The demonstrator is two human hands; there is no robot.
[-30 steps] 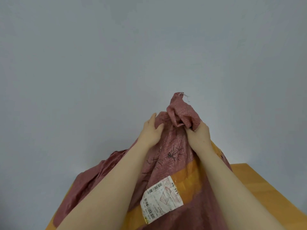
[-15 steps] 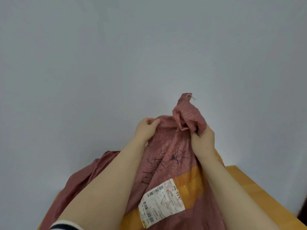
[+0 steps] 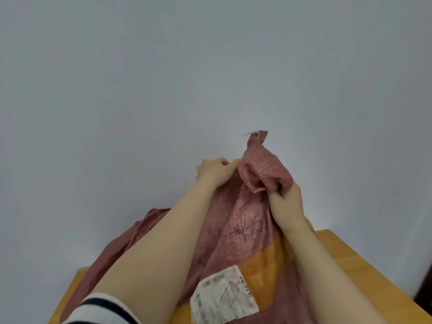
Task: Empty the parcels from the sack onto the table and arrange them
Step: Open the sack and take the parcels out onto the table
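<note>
Sack (image 3: 243, 220): woven, dull red-pink, upper end raised by both hands, lower part down at the table.

Left hand (image 3: 214, 171): fingers (image 3: 222, 163) curled tight, pinching a fold of the cloth.

Right hand (image 3: 287, 206): fingers curled into the cloth, gripping it just beneath the bunched corner (image 3: 264, 171). Fingertips are buried in the folds; the thumb shows on the near side.

The bunched corner rises above and between the two grips and touches the left fingers on its left side. It ends in a narrow tip with a pale loose thread (image 3: 252, 133).

Below the hands, toward the wrists, the cloth hangs in creases with dark scribbled marks.

Further toward the elbows an orange band (image 3: 259, 260) crosses the sack. A white shipping label (image 3: 224, 298) sits on it between the forearms; print blurred, unreadable.

Left of the left forearm the rest of the sack slumps down onto the table (image 3: 341, 256), which is wooden and orange-yellow. Contents hidden by the cloth.

Striped sleeve (image 3: 102, 309), white with dark bands, at the near end of the left arm.

Plain grey wall (image 3: 163, 78) beyond the fingers.
</note>
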